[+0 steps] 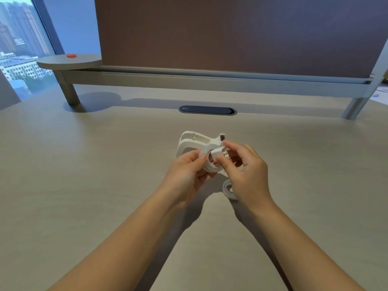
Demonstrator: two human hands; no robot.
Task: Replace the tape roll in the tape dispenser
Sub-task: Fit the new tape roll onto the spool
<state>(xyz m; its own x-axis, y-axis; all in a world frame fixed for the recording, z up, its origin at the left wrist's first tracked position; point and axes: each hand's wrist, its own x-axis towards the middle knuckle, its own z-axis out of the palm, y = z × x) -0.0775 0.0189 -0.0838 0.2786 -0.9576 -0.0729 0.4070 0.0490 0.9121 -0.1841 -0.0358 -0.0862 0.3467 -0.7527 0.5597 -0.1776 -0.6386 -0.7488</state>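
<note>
I am holding a white roll (pixel 210 164) in my left hand (pixel 184 175), fingers closed on its rim, above the table (pixel 84 185). My right hand (pixel 245 171) is pinching a small white hub (pixel 217 153) at the roll's hole. The dispenser (pixel 195 141) is lying just beyond; another roll (pixel 227 189) is lying nearer, under my right hand.

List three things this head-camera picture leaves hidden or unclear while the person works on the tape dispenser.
- Second ring on the desk: partly covered by the right hand, so whether it is a spent core or a full roll is unclear.
- Tape roll: its lower edge is hidden by the left hand.
- Red object on the round shelf: too small to identify.
</note>
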